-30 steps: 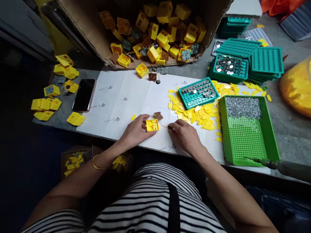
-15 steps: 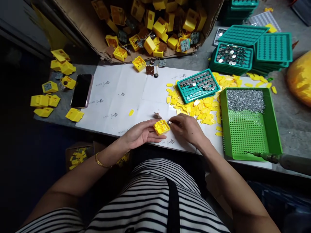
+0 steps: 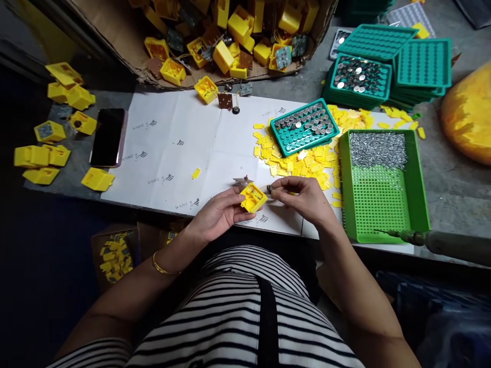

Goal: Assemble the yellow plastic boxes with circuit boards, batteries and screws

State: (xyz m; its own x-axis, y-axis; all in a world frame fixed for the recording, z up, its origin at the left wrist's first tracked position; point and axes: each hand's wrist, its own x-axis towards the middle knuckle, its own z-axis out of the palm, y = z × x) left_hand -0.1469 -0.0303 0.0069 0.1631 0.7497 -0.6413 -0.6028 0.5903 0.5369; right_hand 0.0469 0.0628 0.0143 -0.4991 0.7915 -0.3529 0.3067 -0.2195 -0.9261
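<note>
My left hand [image 3: 217,214] is closed round a small yellow plastic case [image 3: 253,198], its open hollow side facing up. A small circuit board [image 3: 242,181] sticks out beyond the case, close to my left fingertips. Just right of the case, my right hand [image 3: 303,198] pinches a small dark round part [image 3: 269,188] between thumb and fingers. A thin wire seems to run from that part toward the case. Both hands are over the front edge of the white sheet [image 3: 172,148]. Inside details of the case are too small to make out.
A cardboard box [image 3: 126,66] of yellow cases stands at the back. Button cells fill part of a teal tray [image 3: 303,125] among loose yellow tabs [image 3: 303,163]. Right of it are a green basket [image 3: 418,184] of metal pins and an electric screwdriver [image 3: 452,246]. A phone [image 3: 108,138] lies left.
My right hand has drawn the small round part slightly up and away from the case. The case has tilted in my left hand. The whole view has shifted a little.
</note>
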